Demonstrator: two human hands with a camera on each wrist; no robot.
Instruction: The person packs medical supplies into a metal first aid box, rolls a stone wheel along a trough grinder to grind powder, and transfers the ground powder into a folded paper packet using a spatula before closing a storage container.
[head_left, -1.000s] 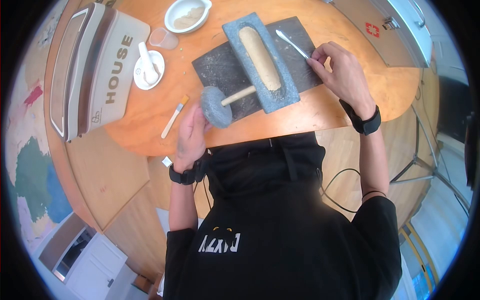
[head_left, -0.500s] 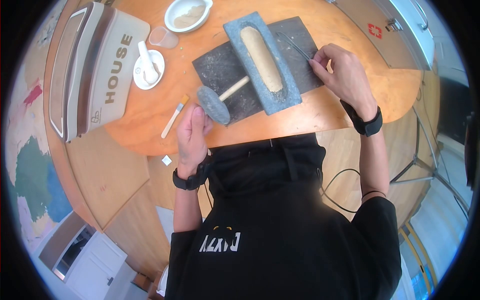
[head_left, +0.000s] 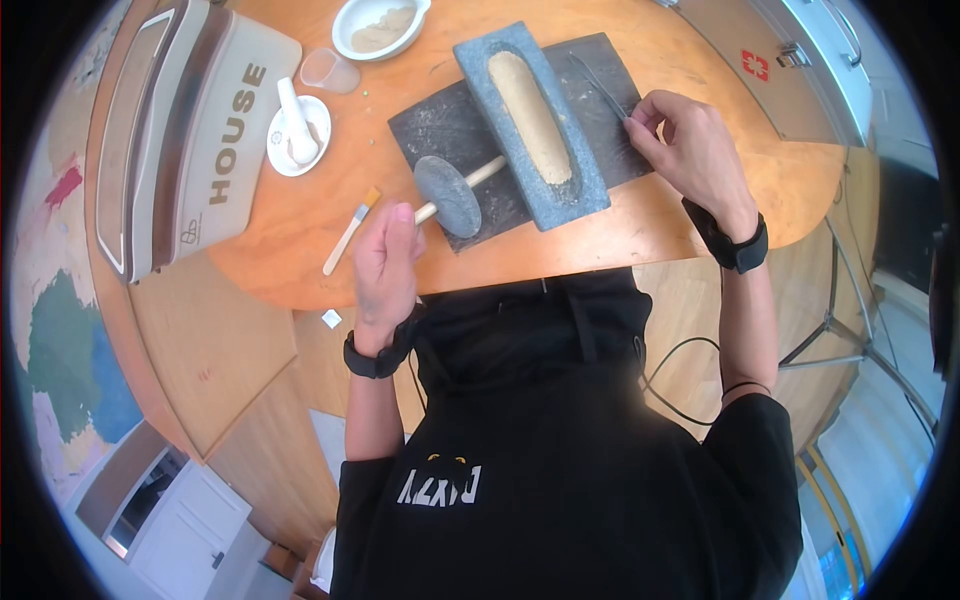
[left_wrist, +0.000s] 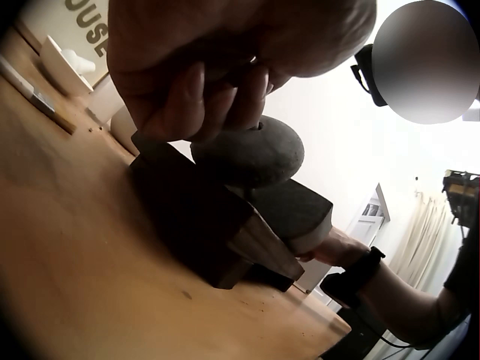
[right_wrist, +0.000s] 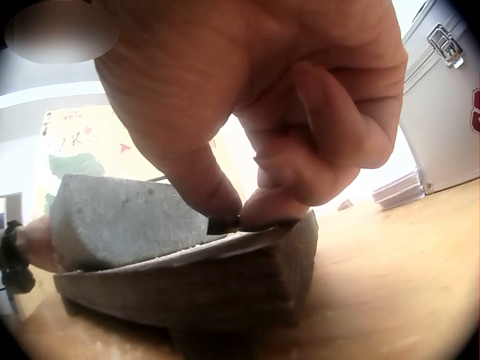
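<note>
My left hand [head_left: 385, 260] grips one end of the wooden handle that runs through a grey stone grinding wheel [head_left: 447, 195]. The wheel is tilted over the near left part of a dark board [head_left: 430, 130]. The handle's other end reaches the side of a stone grinding trough [head_left: 580, 185], which sits across the board with pale tan powder [head_left: 530, 115] along its hollow. At the board's right side, my right hand [head_left: 695, 150] pinches a slim metal spatula [head_left: 600, 88] between thumb and fingertips. In the right wrist view, the spatula's dark flat end [right_wrist: 223, 225] shows under the fingertips.
Left of the board lie a flat brush [head_left: 352, 232] and a white mortar with its pestle [head_left: 296, 130]. Behind them stand a clear cup [head_left: 330, 72] and a white bowl [head_left: 420, 22] with powder. A HOUSE-marked case [head_left: 230, 150] and a metal case [head_left: 780, 95] flank the table.
The stone wheel has swung up and right, turning so its flat face and the gripped handle end show. The spatula has turned edge-on in my right hand, which has hardly moved.
</note>
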